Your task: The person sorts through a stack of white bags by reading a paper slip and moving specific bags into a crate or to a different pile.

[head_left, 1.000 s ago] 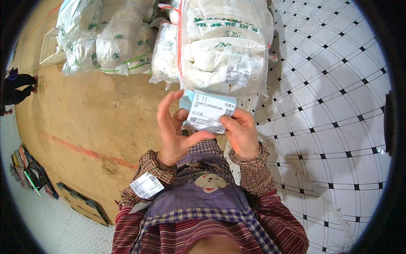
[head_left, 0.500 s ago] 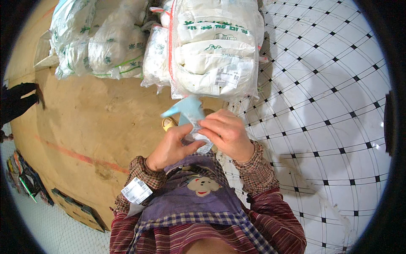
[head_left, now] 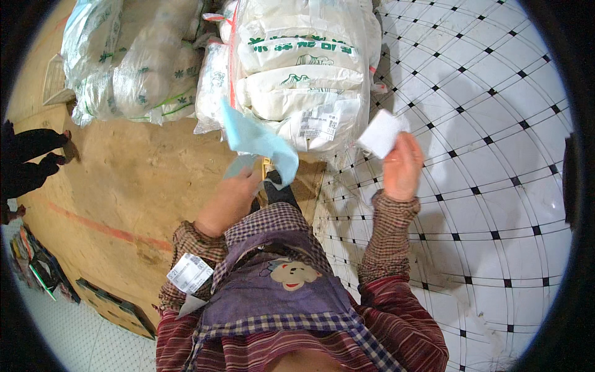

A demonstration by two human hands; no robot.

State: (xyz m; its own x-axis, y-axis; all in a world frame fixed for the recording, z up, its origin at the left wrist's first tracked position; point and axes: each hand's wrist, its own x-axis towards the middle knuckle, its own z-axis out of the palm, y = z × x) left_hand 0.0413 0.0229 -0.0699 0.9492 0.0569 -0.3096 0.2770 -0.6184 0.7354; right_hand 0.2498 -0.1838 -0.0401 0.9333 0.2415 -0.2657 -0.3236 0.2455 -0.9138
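My left hand (head_left: pixel 226 201) is closed on a light blue strip of backing paper (head_left: pixel 263 142), which flares up in front of the bags. Off to the right, my right hand (head_left: pixel 403 164) pinches a white label (head_left: pixel 380 134) by its edge over the tiled floor; no print shows on the side I see. Straight ahead stands a large clear plastic bundle (head_left: pixel 300 93) packed with white bags bearing green print. A printed label (head_left: pixel 318 124) is on its near lower right face. Another printed label (head_left: pixel 190 273) clings to my left sleeve.
More plastic-wrapped white bundles (head_left: pixel 136 74) stand at the far left. Someone's dark-clothed legs (head_left: pixel 31 152) show at the left edge. A dark-edged board (head_left: pixel 114 304) lies lower left. Brown sheeting (head_left: pixel 124 186) covers the left floor; white tiles (head_left: pixel 458 186) lie right.
My hands, together at the label before, have parted. The right has moved right and up with the white label, while the left keeps the blue backing paper. The bundles have shifted slightly left in view.
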